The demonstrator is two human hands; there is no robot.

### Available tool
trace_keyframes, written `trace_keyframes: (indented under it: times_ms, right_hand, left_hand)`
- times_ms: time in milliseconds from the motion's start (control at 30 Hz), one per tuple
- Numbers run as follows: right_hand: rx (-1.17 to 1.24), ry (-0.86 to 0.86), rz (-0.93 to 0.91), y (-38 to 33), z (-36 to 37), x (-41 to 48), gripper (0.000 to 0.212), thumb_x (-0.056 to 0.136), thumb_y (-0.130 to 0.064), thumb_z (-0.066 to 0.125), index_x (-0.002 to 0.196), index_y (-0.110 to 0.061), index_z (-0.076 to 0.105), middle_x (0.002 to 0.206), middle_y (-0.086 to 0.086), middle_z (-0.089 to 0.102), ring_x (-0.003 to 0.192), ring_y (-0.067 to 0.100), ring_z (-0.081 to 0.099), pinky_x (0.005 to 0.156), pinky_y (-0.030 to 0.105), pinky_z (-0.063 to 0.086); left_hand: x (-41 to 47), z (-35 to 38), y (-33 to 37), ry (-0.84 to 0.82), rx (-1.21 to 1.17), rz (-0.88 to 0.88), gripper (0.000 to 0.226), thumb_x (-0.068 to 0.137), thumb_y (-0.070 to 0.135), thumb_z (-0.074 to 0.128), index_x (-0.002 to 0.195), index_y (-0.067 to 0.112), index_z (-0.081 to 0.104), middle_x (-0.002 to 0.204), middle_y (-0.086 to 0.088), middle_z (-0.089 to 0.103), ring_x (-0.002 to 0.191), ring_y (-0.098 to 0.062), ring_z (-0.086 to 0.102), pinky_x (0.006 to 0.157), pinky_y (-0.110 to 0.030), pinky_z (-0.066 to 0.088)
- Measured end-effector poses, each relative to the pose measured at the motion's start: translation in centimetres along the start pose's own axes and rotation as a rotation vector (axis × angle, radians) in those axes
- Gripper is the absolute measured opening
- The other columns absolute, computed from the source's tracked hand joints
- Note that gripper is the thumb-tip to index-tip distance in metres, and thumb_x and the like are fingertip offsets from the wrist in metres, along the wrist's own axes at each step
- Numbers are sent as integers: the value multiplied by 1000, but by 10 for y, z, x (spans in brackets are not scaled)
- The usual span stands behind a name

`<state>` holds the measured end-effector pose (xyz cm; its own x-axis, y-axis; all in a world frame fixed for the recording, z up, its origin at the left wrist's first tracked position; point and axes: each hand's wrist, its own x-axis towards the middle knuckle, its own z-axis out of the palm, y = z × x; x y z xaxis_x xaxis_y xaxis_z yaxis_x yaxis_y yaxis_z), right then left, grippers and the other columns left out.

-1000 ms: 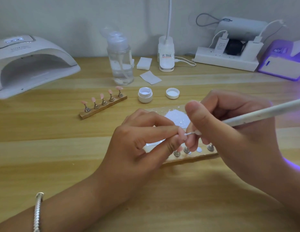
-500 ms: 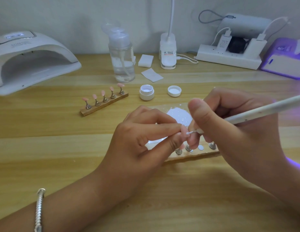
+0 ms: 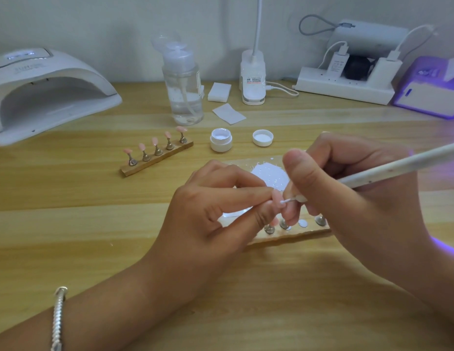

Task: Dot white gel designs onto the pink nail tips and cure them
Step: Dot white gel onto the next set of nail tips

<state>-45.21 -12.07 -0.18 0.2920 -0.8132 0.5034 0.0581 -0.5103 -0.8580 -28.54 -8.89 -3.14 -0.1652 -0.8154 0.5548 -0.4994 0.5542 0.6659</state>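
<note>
The left hand (image 3: 221, 211) pinches one pink tip (image 3: 276, 198) between thumb and forefinger, above the near stand (image 3: 291, 236). The right hand (image 3: 347, 186) grips one white pen (image 3: 398, 168), its fine point touching that tip. On the near stand I count three metal pegs and one bare disc showing; the hands hide the rest. The far stand (image 3: 157, 159) carries five pink tips on five pegs. One open gel pot (image 3: 221, 140) sits beside its lid (image 3: 263, 138). One white lamp (image 3: 43, 92) stands far left
</note>
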Motion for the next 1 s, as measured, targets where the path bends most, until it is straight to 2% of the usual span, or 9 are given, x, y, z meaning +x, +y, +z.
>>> trace_keyframes:
  times_ms: [167,400,567,733,800,867,933,1000]
  right_hand:
    - [-9,-6,-9,1,-1,-1,31,91,-14,60,60,-8,57,48,3,62,40,6,57,44,9,40]
    - [-10,-4,3,4,-3,-1,37,93,-15,63,59,-3,54,49,1,62,40,9,58,45,10,41]
    - [85,73,6,5,-10,7,39,90,-25,64,57,-11,48,45,-1,55,36,18,49,45,17,39]
    - [94,146,-12,6,-23,21,34,82,-38,75,62,-21,53,48,-4,49,39,14,40,44,22,35]
    - [16,162,25,10,-30,27,33,77,-43,78,63,-23,56,51,-6,54,42,13,46,47,23,40]
    - [-104,157,88,18,-39,32,34,76,-45,78,64,-20,58,53,-4,59,45,10,53,51,18,43]
    - [-214,126,141,27,-46,33,38,85,-48,70,66,-16,64,54,-3,61,46,5,52,50,11,41]
    - [-267,71,185,36,-51,31,45,94,-52,58,70,-17,70,58,1,64,47,7,51,49,13,41]
  left_hand:
    - [0,0,0,8,1,0,12,89,24,68,92,26,79,89,12,71,91,-17,62,81,-34,46]
    - [-1,0,-1,4,-10,0,10,90,25,69,91,26,79,91,13,71,91,-17,62,81,-35,46]
    - [-1,1,1,14,-9,-30,12,89,24,68,91,26,80,90,15,70,94,-15,62,83,-28,45]
    - [0,1,1,15,2,-44,13,90,25,67,89,25,80,89,16,71,95,-11,62,83,-25,44]
    - [0,1,1,17,3,-47,14,90,26,67,88,26,80,90,17,71,94,-11,62,83,-25,44]
    - [0,1,1,17,-4,-54,14,90,27,66,87,26,80,90,18,71,94,-11,62,84,-27,45]
    - [0,1,0,16,-7,-64,15,91,28,66,86,27,80,91,19,72,95,-12,63,84,-30,46]
    - [-1,1,0,16,-6,-68,15,92,31,67,86,28,80,91,20,72,95,-13,63,83,-35,48]
